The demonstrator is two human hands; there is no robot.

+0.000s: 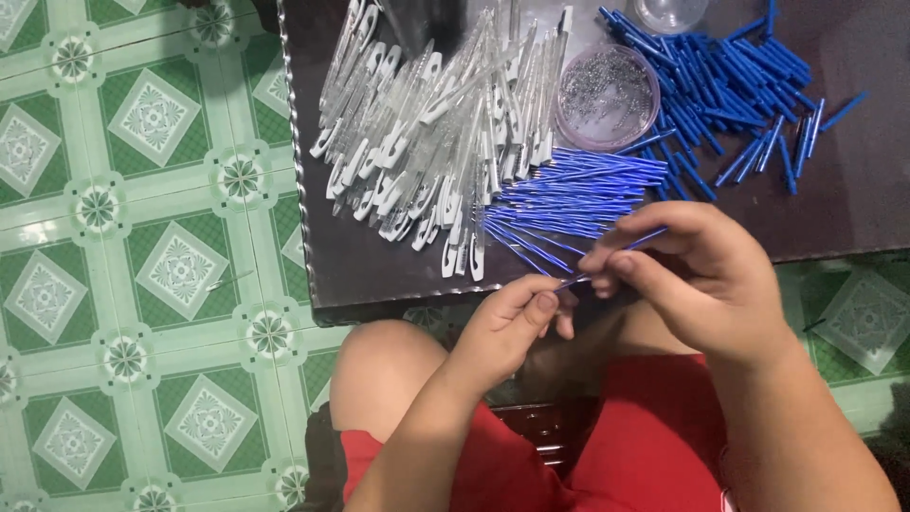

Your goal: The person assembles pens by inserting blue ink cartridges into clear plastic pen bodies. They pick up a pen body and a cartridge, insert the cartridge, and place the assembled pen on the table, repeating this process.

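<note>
We cannot make out the tip of the thin blue refill (616, 254); our fingers cover parts of it, and the clear cup (669, 11) is cut off by the top edge. Our right hand (697, 280) curls over the table (379, 265) edge, its grip pinching the refill's upper part. Our left hand (507, 327) rises from below, fingertips closed on the lower end.

**One head-worn view, straight down**

We look from our own head steeply down, close over our left hand (507, 327) and right hand (701, 280), facing the dark table (379, 256) edge, with green tiled floor (142, 284) at left.
</note>
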